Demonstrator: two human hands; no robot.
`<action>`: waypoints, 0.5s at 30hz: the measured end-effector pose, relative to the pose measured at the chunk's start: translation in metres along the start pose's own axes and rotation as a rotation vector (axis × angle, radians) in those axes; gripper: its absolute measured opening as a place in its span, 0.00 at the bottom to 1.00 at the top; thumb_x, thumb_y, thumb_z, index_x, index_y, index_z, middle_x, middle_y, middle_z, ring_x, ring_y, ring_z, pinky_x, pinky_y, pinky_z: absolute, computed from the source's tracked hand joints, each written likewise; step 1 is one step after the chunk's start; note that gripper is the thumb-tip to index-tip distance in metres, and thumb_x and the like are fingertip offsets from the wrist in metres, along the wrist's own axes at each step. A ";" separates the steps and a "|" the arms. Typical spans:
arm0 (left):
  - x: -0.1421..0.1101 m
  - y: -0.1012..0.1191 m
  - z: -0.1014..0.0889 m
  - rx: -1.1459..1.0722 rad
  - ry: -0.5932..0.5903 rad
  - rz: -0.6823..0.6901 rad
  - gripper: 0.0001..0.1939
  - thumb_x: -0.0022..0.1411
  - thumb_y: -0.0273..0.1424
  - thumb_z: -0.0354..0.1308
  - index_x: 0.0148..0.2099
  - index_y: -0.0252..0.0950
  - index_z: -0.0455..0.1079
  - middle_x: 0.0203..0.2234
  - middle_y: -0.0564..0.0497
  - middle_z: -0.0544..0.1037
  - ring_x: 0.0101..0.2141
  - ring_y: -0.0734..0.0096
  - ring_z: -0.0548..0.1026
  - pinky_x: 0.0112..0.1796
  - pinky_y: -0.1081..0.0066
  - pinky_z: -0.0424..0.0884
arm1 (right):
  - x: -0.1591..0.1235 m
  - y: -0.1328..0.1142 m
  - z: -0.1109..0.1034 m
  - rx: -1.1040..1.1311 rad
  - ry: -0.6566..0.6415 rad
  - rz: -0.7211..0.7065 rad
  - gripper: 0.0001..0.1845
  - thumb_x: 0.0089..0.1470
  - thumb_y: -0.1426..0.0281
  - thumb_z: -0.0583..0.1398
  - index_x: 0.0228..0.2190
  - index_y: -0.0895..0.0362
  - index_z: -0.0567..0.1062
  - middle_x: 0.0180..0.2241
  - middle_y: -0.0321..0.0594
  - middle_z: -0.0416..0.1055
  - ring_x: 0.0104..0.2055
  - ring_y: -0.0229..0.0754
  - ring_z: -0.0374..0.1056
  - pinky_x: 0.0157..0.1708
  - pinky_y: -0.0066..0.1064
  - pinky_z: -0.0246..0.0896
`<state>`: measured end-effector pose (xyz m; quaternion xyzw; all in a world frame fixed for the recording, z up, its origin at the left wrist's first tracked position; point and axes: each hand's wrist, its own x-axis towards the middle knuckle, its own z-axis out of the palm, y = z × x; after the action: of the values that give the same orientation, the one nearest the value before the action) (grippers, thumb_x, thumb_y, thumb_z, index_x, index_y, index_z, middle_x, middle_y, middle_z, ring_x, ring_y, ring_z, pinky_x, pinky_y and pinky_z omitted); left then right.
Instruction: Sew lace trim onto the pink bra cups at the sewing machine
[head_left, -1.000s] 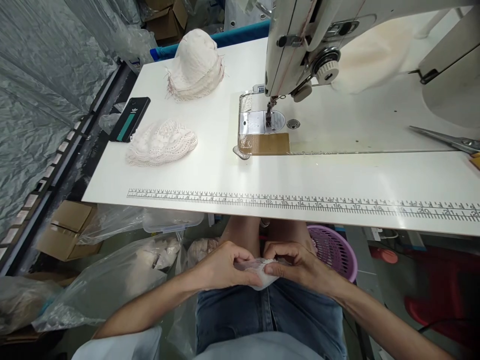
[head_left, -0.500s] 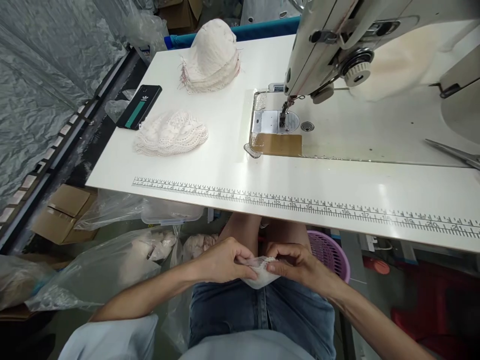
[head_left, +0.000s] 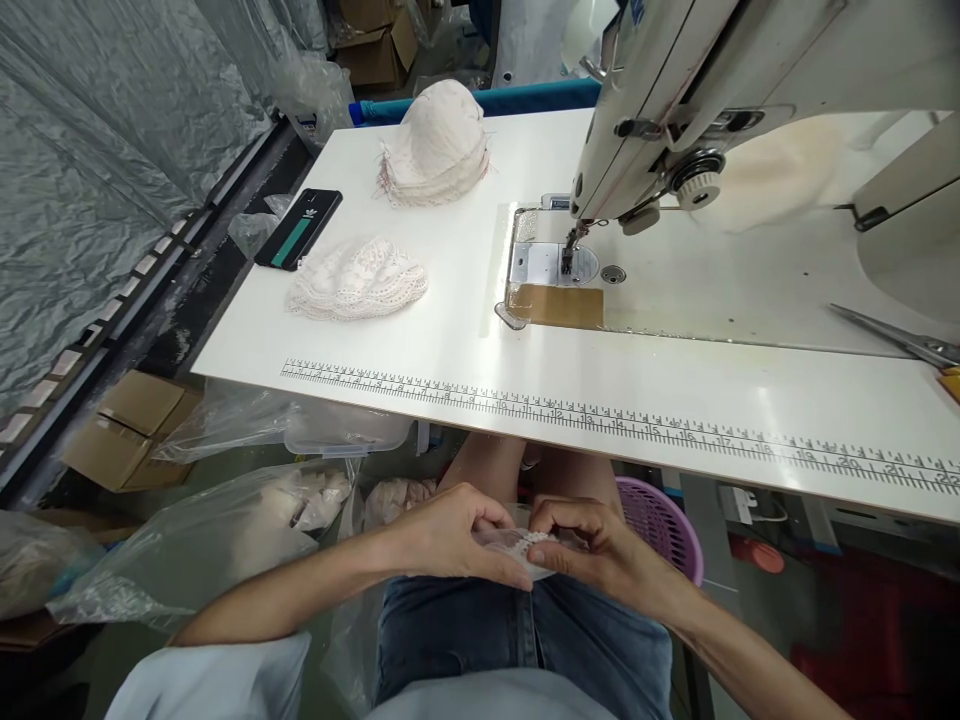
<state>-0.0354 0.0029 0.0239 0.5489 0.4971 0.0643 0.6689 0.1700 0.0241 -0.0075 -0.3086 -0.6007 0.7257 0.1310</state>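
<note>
Over my lap, below the table's front edge, I hold a small white lace-edged fabric piece (head_left: 531, 543), sheer in places. My left hand (head_left: 457, 540) grips its left side, thumb stretched along the lower edge. My right hand (head_left: 589, 540) pinches the lacy edge between thumb and fingers. Part of the piece is hidden behind the fingers. On the table (head_left: 450, 350) ahead lie a pile of white lace pieces (head_left: 360, 280) and, behind it, a stack of cream cup-shaped fabric pieces (head_left: 439, 145) with frayed edges.
A sewing machine (head_left: 645, 130) stands at the table's right, scissors (head_left: 900, 335) beside it. A black phone (head_left: 300, 230) lies near the left edge. A printed ruler (head_left: 600, 415) runs along the front. Below are a purple basket (head_left: 664, 530), plastic bags (head_left: 202, 540) and a cardboard box (head_left: 131, 430).
The view has tilted slightly up, so the tabletop sits lower in the picture. The held fabric has been turned between my hands, showing more of its lacy edge.
</note>
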 end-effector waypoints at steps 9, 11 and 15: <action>0.006 0.002 0.010 -0.090 0.086 -0.028 0.19 0.45 0.43 0.65 0.24 0.30 0.72 0.13 0.59 0.62 0.17 0.82 0.55 0.18 0.78 0.48 | -0.009 -0.004 0.005 -0.059 0.054 -0.071 0.16 0.55 0.57 0.57 0.27 0.57 0.73 0.27 0.37 0.68 0.28 0.37 0.62 0.28 0.26 0.54; 0.007 0.002 0.010 -0.148 0.063 -0.039 0.19 0.44 0.44 0.65 0.24 0.29 0.72 0.13 0.59 0.62 0.17 0.82 0.55 0.18 0.78 0.49 | -0.010 -0.004 0.005 -0.052 0.056 -0.069 0.16 0.56 0.57 0.57 0.27 0.57 0.73 0.27 0.38 0.68 0.29 0.37 0.62 0.28 0.26 0.55; 0.008 0.002 0.010 -0.279 -0.008 -0.071 0.20 0.41 0.43 0.67 0.23 0.29 0.72 0.13 0.58 0.64 0.17 0.83 0.57 0.18 0.78 0.51 | -0.010 -0.002 0.005 -0.027 0.053 -0.077 0.19 0.57 0.57 0.55 0.27 0.58 0.74 0.25 0.38 0.66 0.28 0.37 0.61 0.27 0.27 0.54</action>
<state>-0.0230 0.0025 0.0195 0.4328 0.4996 0.1068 0.7428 0.1746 0.0149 -0.0021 -0.3062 -0.6181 0.7036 0.1704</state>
